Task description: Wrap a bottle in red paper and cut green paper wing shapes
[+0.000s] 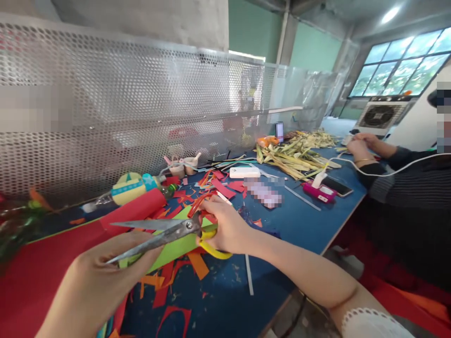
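My right hand (229, 225) grips a pair of scissors (172, 231) with yellow and red handles. Their blades stand apart and point left, over my left hand. In my left hand (102, 277), fingers closed, is light green paper (176, 246); a long strip of it runs up behind the scissors toward my right hand. The lower blade's tip lies close to my left thumb, and I cannot tell whether it touches. Beneath both hands lie red and orange paper scraps (199, 265) on the blue tabletop (218, 300).
A red paper sheet (31, 277) covers the left side, near a bottle in a yellow and blue cover (132, 190). Further off lie a white box-like device (244, 172), dried husks (292, 157) and a magenta tissue pack (320, 191). A co-worker's hands (362, 143) are at right; perforated metal panels (141, 108) stand behind.
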A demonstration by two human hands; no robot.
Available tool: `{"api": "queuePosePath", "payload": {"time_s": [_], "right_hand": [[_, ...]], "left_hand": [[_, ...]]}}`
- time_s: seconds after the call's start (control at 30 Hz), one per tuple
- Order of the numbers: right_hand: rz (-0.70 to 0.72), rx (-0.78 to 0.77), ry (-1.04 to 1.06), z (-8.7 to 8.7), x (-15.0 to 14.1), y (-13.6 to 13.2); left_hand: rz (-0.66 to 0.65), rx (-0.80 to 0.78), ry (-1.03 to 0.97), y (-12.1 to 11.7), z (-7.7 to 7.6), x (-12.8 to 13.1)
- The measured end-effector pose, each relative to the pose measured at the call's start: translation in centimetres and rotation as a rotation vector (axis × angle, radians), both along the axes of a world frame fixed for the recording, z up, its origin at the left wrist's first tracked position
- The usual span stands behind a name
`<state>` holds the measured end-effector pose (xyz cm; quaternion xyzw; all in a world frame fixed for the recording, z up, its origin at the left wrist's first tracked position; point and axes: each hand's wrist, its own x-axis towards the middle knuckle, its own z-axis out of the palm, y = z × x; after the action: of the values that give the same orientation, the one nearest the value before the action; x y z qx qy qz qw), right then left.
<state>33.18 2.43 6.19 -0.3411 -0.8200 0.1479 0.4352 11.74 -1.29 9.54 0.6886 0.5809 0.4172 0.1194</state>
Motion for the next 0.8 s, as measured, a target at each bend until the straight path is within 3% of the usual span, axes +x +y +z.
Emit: {"api": "queuePosePath", "payload": {"time_s": [0.2,0.4,0.57,0.7,0.8], "right_hand": [[-0.087,-0.001,0.015,-0.4,1.1,1.7],[-0.126,-0.061,0.045,-1.2,1.5,2.9],[-0.209,-0.098,0.178,-1.0,2.1,3.5],[-0.228,-0.122,0.302,0.0,1.9,2.5],[-0.122,-0.173,0.332,0.8,1.6,1.0]], "left_hand": [[0.049,-0.055,-0.127,0.5,2.4,-1.7],[0.096,-0.161,-0.263,1.2,3.1,-3.4],[0.241,-0.036,-0.385,1.2,4.4,-5.6],[0.164,-0.064,-0.349,0.8,4.2,-4.6],[0.025,-0.036,-0.257,0.5,3.2,-2.9]]}}
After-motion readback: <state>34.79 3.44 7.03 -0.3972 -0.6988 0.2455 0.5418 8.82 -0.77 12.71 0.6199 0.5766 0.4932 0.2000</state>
